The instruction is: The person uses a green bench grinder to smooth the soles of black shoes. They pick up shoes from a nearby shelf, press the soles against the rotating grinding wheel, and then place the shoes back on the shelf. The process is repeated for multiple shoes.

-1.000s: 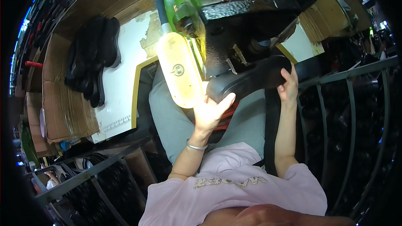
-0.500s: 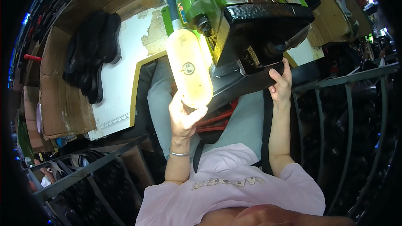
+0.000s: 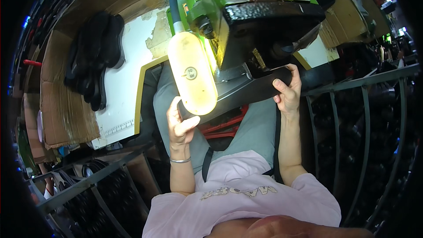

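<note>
A long black shoe sole [image 3: 257,87] spans both hands, slanting below the machine's dark underside. My left hand [image 3: 179,125] is closed on its left end, thumb and fingers apart around it; the lit lamp hides part of that grip. At the other end, my right hand [image 3: 288,93] pinches the sole between thumb and fingers. A green and black machine [image 3: 273,17] stands just above the sole. The oval, yellowish lamp [image 3: 192,72] hangs from a grey-blue arm in front of the sole's left part.
Several black soles [image 3: 94,53] lie stacked on the white, yellow-edged tabletop [image 3: 128,79] to the left, inside a cut-open cardboard box [image 3: 66,92]. Metal racks with rails [image 3: 363,86] flank me at right and left [image 3: 92,180]. A red frame [image 3: 224,125] shows between my legs.
Both hands have shifted slightly left and the sole has come away from the machine's underside, so more of its right end shows. The lamp and machine appear a little further left.
</note>
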`<move>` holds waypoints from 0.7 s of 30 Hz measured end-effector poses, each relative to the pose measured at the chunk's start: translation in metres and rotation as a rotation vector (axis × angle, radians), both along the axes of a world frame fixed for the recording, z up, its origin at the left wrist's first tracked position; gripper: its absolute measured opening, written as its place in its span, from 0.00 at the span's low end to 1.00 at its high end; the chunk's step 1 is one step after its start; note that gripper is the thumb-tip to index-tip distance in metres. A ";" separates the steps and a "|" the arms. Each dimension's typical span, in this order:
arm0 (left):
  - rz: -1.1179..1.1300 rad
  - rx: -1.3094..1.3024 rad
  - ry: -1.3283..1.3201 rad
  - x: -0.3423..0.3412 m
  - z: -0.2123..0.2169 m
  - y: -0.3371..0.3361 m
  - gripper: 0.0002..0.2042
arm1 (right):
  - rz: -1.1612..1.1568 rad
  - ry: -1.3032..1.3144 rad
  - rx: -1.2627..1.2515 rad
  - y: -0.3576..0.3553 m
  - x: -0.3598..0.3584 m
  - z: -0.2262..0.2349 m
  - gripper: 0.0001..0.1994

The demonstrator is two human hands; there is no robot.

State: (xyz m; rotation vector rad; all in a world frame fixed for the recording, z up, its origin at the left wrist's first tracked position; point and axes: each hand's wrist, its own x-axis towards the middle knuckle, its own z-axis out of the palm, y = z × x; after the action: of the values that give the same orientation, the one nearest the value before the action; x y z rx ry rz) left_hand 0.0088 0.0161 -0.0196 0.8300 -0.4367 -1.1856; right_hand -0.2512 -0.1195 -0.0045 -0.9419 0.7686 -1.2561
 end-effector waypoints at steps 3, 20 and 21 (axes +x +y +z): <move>0.033 0.007 -0.014 0.005 -0.002 0.005 0.25 | 0.027 0.003 -0.007 0.002 0.006 -0.003 0.23; 0.019 0.080 -0.198 0.042 -0.026 0.053 0.23 | 0.163 -0.013 -0.009 0.015 0.051 -0.011 0.23; -0.027 0.104 -0.292 0.045 -0.022 0.052 0.23 | 0.164 0.007 -0.021 0.016 0.052 -0.010 0.23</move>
State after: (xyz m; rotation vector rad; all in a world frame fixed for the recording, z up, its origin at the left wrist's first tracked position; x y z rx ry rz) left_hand 0.0541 0.0682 -0.0412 1.0971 -0.6301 -1.1230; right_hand -0.1989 -0.1036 -0.0146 -1.0065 0.6714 -1.1199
